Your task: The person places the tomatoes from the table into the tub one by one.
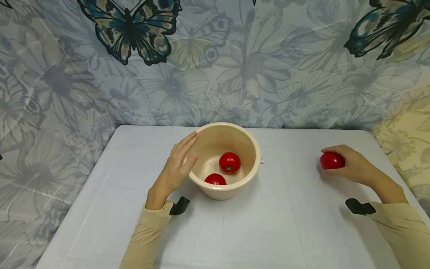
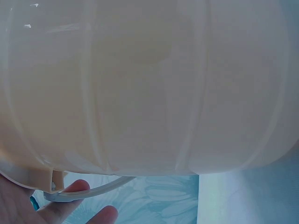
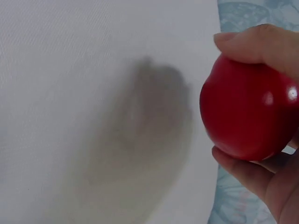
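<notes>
A cream bucket (image 1: 220,192) stands upright near the middle of the table, with two red tomatoes in it: one tomato (image 1: 230,163) shows its green stem end, the other (image 1: 215,179) is partly hidden by the front rim. My left hand (image 1: 176,160) lies against the bucket's left rim with fingers extended. In the left wrist view the bucket wall (image 2: 140,93) fills most of the picture, and fingers (image 2: 105,215) show beside its handle (image 2: 100,190). Far to the right, my right hand (image 1: 356,166) grips a third tomato (image 3: 250,109) between thumb and fingers; its shadow lies apart from it.
A white cloth (image 1: 268,231) covers the table. Behind it hangs a flowered curtain (image 1: 255,74) with butterfly prints, close to the table's back edge. Black straps (image 1: 360,206) sit at both sleeve cuffs.
</notes>
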A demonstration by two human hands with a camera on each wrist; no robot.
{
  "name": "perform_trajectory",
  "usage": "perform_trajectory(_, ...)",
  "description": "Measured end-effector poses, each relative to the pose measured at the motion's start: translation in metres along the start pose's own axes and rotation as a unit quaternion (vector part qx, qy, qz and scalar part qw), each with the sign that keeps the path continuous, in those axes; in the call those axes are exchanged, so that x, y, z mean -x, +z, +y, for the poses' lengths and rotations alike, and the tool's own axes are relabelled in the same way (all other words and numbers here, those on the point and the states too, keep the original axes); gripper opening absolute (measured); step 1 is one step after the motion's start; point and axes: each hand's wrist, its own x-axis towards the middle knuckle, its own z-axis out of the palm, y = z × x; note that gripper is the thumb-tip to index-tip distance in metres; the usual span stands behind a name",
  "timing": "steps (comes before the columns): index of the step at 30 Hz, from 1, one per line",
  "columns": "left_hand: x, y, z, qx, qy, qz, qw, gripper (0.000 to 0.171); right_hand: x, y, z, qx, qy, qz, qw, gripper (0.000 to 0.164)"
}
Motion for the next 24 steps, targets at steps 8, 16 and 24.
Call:
perform_trajectory(8, 0.0, 0.0, 0.0, 0.001, 0.0, 0.0, 1.0, 0.053, -0.001, -0.005, -0.014, -0.035, 0.005, 0.015, 0.999, 0.064)
perform_trajectory(16, 0.0, 0.0, 0.0, 0.001, -0.001, -0.001, 1.0, 0.053, -0.002, -0.007, -0.031, -0.051, -0.012, 0.029, 0.998, 0.066)
perform_trajectory(24, 0.0, 0.0, 0.001, 0.001, 0.001, 0.001, 1.0, 0.053, -0.003, -0.011, -0.047, -0.065, -0.034, 0.034, 0.997, 0.066)
